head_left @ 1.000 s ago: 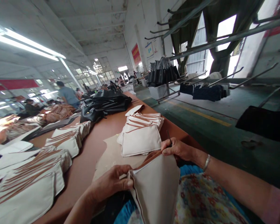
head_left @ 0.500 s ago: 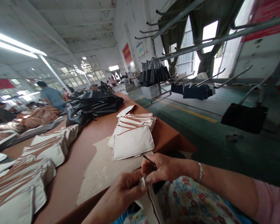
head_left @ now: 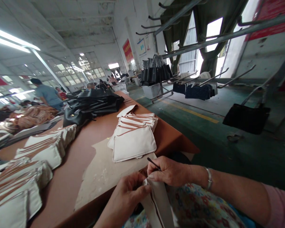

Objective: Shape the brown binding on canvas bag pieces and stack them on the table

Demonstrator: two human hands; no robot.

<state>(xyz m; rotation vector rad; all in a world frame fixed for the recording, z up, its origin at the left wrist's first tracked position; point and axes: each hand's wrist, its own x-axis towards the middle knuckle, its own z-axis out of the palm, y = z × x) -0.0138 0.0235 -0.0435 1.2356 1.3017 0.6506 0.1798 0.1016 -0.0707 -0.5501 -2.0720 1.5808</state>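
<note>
A cream fabric piece (head_left: pixel 158 202) with a dark slit along its length hangs over the lap. Its top end is pinched by my left hand (head_left: pixel 133 190), thumb against fingers. Close beside it, my right hand (head_left: pixel 168 171) grips the same piece near its top edge. A thin dark tool (head_left: pixel 153 163) sticks out from the right fingers, pointing up and left; its other end is hidden. Just beyond the hands, a stack of cream pouches (head_left: pixel 134 142) with brown edging lies on tan paper (head_left: pixel 97 177).
More cream pouches (head_left: pixel 46 145) line the left of the brown table (head_left: pixel 83 155). Black material (head_left: pixel 92 103) is heaped farther back. A metal rack (head_left: pixel 204 44) with hanging bags stands at the right. A person in blue (head_left: pixel 47 94) is at the far left.
My right hand has shifted slightly right, and more of the cream piece shows below it. The left hand stays pinched on the piece. The view has shifted a little.
</note>
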